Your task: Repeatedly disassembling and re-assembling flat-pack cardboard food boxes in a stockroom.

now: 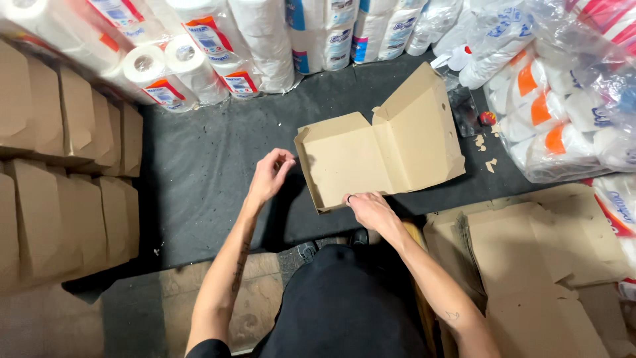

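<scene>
Loads already done by the look of it: the folded boxes [66, 192] stand in rows down the left side of the dark mat [199, 172], while a fat stack of flat blanks [530, 265] waits on the right, so I'd guess there's plenty left. The cardboard box [377, 149] in hand sits open mid-mat, tray walls partly up and lid flap tilted back. The right hand [371, 209] pinches its near edge, and the left hand [270, 174] hovers open just beside it, touching nothing.
</scene>
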